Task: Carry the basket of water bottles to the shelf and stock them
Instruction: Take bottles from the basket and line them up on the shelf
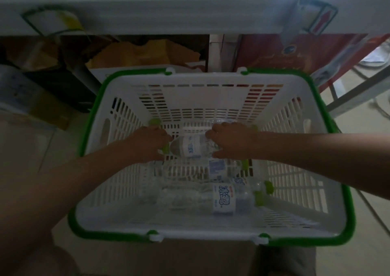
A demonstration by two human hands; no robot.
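Note:
A white slatted basket [211, 79] with green handles stands on the floor in front of a white shelf [190, 14]. Several clear water bottles with green caps lie in its bottom. Both my arms reach down into it. My left hand [150, 144] grips the capped end of one lying bottle [191, 146] with a white and blue label. My right hand [229, 139] curls around the other end of the same bottle. More bottles [223, 197] lie nearer to me in the basket.
Under the shelf sit cardboard boxes [147, 54] and a red carton [295, 52]. A yellow-and-dark box [31, 98] stands at the left. A metal rack frame [358, 92] rises at the right. Price tags [52, 20] hang on the shelf edge.

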